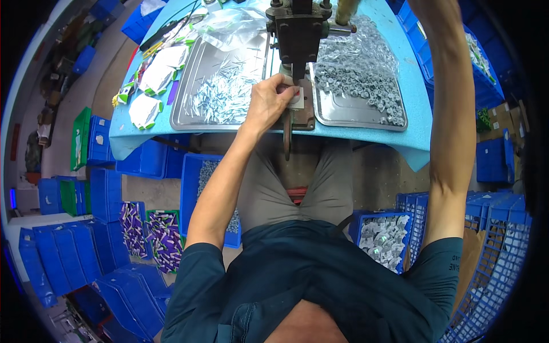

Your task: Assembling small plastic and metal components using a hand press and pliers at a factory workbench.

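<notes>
My left hand (270, 100) is at the base of a dark hand press (297, 37), thumb and fingers pinched together under its ram. What they pinch is mostly hidden; a small pale flat piece (297, 98) with a spot of red shows beside the fingertips. My right arm (452, 114) stretches up past the right of the table, and its hand lies beyond the upper edge. Left of the press a metal tray (189, 117) carries many thin silvery pins. To its right, another metal tray (343, 116) holds small grey ring-like parts and clear plastic.
White-and-green packets (144, 110) lie at the left of the blue-covered table (128, 140). Below stand blue bins, one with grey parts (209, 171), another with purple-and-white pieces (164, 234). A bin of grey-white pieces (383, 240) stands beside my right leg, near blue crates (486, 251).
</notes>
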The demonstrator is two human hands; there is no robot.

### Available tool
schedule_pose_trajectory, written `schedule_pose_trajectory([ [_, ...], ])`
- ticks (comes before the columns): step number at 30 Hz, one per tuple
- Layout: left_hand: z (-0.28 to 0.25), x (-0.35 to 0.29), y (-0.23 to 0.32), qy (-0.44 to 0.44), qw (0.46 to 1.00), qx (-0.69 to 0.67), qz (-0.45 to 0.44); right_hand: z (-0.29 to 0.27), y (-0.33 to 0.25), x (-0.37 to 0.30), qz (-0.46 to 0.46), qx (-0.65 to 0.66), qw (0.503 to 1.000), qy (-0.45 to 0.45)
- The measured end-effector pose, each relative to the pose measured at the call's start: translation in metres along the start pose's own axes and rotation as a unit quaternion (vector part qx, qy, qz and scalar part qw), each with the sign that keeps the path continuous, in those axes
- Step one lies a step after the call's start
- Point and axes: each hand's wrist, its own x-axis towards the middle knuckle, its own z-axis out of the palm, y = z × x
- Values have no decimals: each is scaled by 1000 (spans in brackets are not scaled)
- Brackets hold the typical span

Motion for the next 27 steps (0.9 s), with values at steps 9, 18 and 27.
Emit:
schedule_pose_trajectory([
  [9,11,4,9,-1,995,86,46,-28,-9,-63,-206,-195,956,-77],
  [18,-81,-39,20,11,996,80,-43,-93,126,-111,234,-556,738,-302],
  [27,-106,-34,-21,-74,939,333,41,-91,124,-266,217,-580,766,-176],
])
